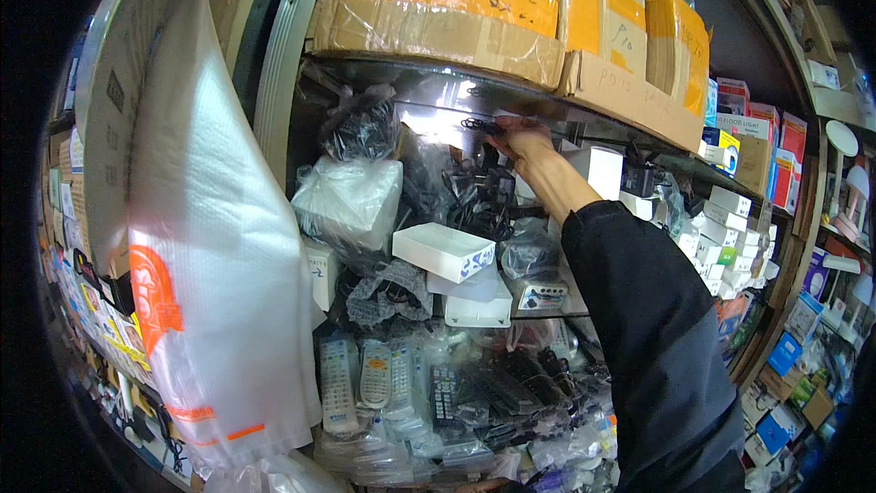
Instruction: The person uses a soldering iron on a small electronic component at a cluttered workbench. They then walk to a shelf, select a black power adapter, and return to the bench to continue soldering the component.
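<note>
right hand (525,139): reaching up deep into the middle shelf, close under the upper shelf (438,87), in a dark sleeve (652,310) that comes from the lower right
right fingers: bent and pointing left, grasping a black cable (476,125) at their tips
black cable: at the back of the middle shelf, above the pile of adapters, against a brightly lit patch
left hand (482,487): only a sliver of skin at the lower edge; cannot tell whether its fingers are clenched or released, or what they touch
below the right hand: adapters (493,184) and dark cords, heaped together
left of the adapters: a white box in clear plastic (351,196), with a black bundle (360,123) in plastic on top
front of the shelf: a white carton (444,251) with blue marks, lying tilted over other white pieces (479,309); a grey wrapped bundle (392,292) just to the left
right of the wrist: a white box (595,171), then a stack of small white boxes (725,228) farther right
lower level: pale remotes (338,383) and black remotes (502,383), many in clear plastic
upper shelf load: brown cartons (447,32) with orange tape
left side: a large white plastic bag (214,246) with orange print, hanging in front of the shelving
</note>
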Motion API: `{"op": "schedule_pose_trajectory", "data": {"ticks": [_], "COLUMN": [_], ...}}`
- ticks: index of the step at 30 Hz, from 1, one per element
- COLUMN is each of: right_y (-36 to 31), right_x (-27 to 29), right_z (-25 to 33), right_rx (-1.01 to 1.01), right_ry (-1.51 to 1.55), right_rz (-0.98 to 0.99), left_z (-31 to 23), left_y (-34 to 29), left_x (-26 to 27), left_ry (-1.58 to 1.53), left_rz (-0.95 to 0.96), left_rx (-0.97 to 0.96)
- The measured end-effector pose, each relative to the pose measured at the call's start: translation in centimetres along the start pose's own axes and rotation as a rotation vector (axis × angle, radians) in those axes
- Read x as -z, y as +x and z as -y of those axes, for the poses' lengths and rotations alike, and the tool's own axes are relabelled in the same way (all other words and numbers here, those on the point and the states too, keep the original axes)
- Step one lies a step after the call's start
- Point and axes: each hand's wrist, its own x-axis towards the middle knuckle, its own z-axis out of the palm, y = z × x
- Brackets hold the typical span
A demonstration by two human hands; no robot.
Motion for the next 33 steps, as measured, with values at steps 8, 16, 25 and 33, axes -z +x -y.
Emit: {"op": "schedule_pose_trajectory", "data": {"ticks": [8, 16, 25, 33], "right_y": [-5.3, -6.9, -7.2, -7.4], "right_x": [0.6, 1.7, 1.6, 1.6], "right_z": [1.4, 1.9, 1.4, 2.4], "right_rx": [-0.022, -0.024, -0.029, 0.054], "right_ry": [0.033, 0.060, 0.038, -0.007], "right_rz": [0.162, 0.205, 0.205, 0.172], "left_z": [-0.2, 0.1, 0.1, 0.5], "left_y": [0.8, 0.7, 0.1, 1.0], "left_x": [-0.3, 0.0, 0.0, 0.1], "left_ry": [0.069, 0.033, 0.172, 0.143], "left_rz": [0.128, 0.196, 0.144, 0.151], "left_rx": [-0.030, -0.103, -0.254, -0.177]}}
